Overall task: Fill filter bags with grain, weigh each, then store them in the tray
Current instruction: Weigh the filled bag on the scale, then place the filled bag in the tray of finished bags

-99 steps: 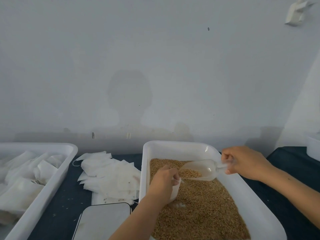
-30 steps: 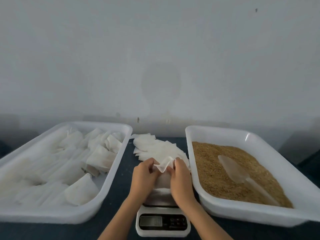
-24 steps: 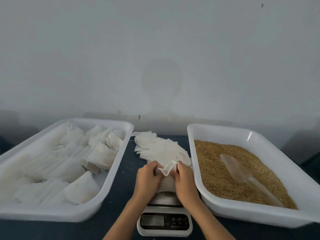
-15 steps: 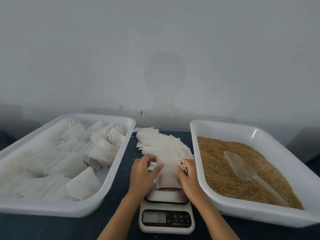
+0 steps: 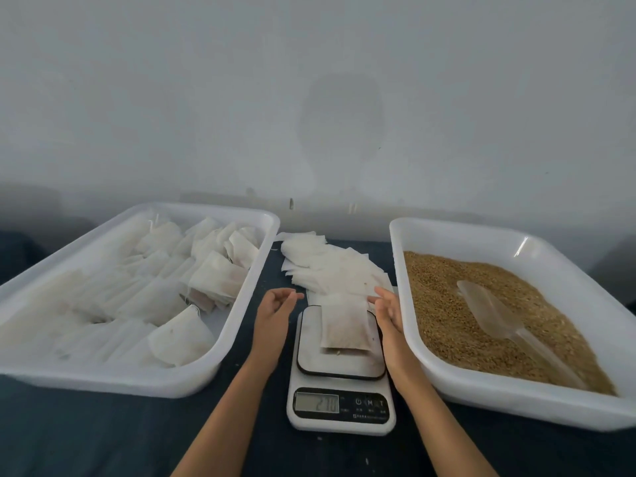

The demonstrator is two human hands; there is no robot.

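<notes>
A filled filter bag (image 5: 344, 325) lies flat on the platform of a white digital scale (image 5: 340, 383), whose display shows digits. My left hand (image 5: 275, 311) hovers just left of the scale with relaxed fingers and holds nothing. My right hand (image 5: 389, 311) hovers at the scale's right side, fingers straight, apart from the bag. The white tray (image 5: 241, 304) on the left holds several filled bags. On the right, a white tray of grain (image 5: 399, 287) has a clear plastic scoop (image 5: 495, 318) lying on the grain.
A loose pile of empty filter bags (image 5: 327, 270) lies on the dark tabletop (image 5: 103, 435) behind the scale, between the two trays. A plain grey wall stands close behind everything.
Earlier I scooped grain into a bag. Then both hands folded the bag's top over the scale, laid it on the platform and let go; they now hover on either side.
</notes>
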